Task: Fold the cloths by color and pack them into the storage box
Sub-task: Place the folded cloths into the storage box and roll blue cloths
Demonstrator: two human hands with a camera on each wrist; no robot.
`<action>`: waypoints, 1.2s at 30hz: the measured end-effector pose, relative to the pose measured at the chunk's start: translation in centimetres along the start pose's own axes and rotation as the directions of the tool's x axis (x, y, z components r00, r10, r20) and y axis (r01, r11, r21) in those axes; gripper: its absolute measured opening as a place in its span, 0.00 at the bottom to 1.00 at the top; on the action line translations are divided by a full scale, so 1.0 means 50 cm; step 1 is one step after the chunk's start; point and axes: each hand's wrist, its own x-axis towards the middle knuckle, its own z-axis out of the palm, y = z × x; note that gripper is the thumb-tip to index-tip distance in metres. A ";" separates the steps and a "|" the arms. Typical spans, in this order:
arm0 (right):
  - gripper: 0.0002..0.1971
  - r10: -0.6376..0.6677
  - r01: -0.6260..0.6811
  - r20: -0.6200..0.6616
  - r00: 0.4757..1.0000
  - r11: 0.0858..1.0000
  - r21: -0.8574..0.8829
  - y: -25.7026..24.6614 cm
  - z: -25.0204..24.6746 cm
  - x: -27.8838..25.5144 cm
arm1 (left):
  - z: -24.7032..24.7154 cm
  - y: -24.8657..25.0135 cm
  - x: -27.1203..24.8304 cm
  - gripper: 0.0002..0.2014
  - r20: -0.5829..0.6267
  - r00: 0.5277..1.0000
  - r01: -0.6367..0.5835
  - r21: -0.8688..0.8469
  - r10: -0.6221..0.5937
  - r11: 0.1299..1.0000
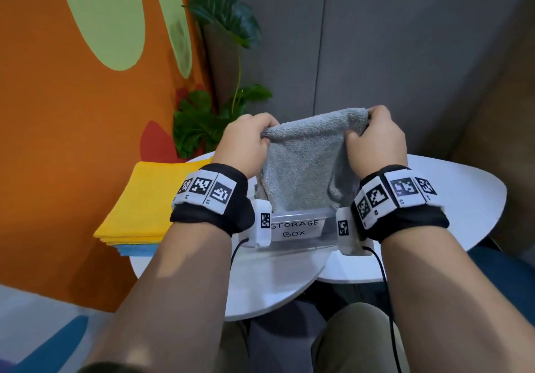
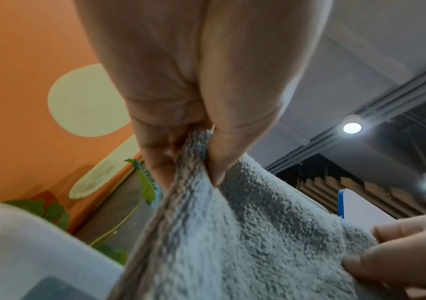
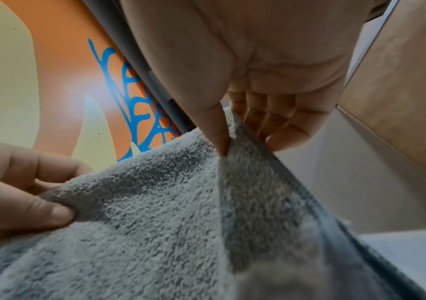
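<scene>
A grey terry cloth (image 1: 304, 164) hangs folded between my two hands, its lower edge down inside the clear storage box (image 1: 295, 232) with the handwritten label. My left hand (image 1: 249, 138) pinches the cloth's upper left corner between thumb and fingers. My right hand (image 1: 373, 135) pinches the upper right corner. In the left wrist view the grey cloth (image 2: 232, 233) runs from my left hand (image 2: 196, 154) to the other hand's fingers (image 2: 399, 253). In the right wrist view my right hand (image 3: 237, 134) pinches a fold of the grey cloth (image 3: 168, 213).
A stack of folded yellow cloths (image 1: 144, 199) over blue ones (image 1: 136, 249) lies on the white round table (image 1: 434, 199), left of the box. A potted plant (image 1: 208, 112) stands behind, by the orange wall (image 1: 72, 141). My knees show under the table edge.
</scene>
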 end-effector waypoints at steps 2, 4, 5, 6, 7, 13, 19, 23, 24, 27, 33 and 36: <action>0.17 0.013 -0.011 0.031 0.999 0.999 -0.040 0.005 -0.002 0.005 | -0.003 0.003 0.003 0.14 0.039 0.999 -0.013 0.037 0.011 0.999; 0.17 0.018 -0.014 0.049 0.999 0.998 -0.067 0.005 -0.006 0.011 | -0.015 0.007 0.008 0.13 0.067 0.997 -0.037 0.075 0.032 0.997; 0.18 0.016 -0.011 0.055 0.998 0.997 -0.075 0.004 -0.010 0.014 | -0.023 0.009 0.010 0.13 0.080 0.996 -0.045 0.085 0.038 0.995; 0.17 0.008 -0.003 0.059 0.998 0.997 -0.080 0.001 -0.014 0.017 | -0.031 0.013 0.012 0.12 0.091 0.995 -0.051 0.093 0.042 0.994; 0.17 -0.003 0.007 0.058 0.998 0.997 -0.079 -0.003 -0.018 0.020 | -0.038 0.016 0.015 0.12 0.095 0.994 -0.058 0.100 0.048 0.993; 0.13 -0.118 0.118 0.014 0.993 0.993 0.029 -0.030 -0.045 0.032 | -0.066 0.022 0.026 0.12 0.036 0.997 -0.072 0.122 0.068 0.990; 0.11 -0.163 0.162 0.020 0.986 0.986 0.031 -0.043 -0.058 0.020 | -0.074 0.019 0.019 0.13 0.052 0.997 -0.057 0.103 0.052 0.993; 0.13 -0.100 0.104 0.116 0.988 0.994 -0.032 -0.033 -0.058 0.018 | -0.071 0.016 0.018 0.11 0.135 0.991 -0.034 0.073 0.024 0.997; 0.13 -0.085 0.091 0.126 0.988 0.995 -0.042 -0.031 -0.057 0.019 | -0.069 0.017 0.020 0.11 0.161 0.987 -0.032 0.066 0.021 0.997; 0.15 -0.047 0.057 0.134 0.990 0.996 -0.075 -0.026 -0.046 0.026 | -0.061 0.017 0.031 0.10 0.224 0.975 -0.024 0.068 0.008 0.997; 0.20 0.096 -0.067 0.169 0.981 0.983 -0.171 -0.012 -0.010 0.040 | -0.017 0.010 0.081 0.14 0.434 0.890 0.047 0.214 -0.138 0.976; 0.23 0.123 -0.083 0.164 0.979 0.969 -0.233 -0.005 -0.006 0.049 | 0.005 0.012 0.100 0.15 0.510 0.842 -0.009 0.337 -0.175 0.941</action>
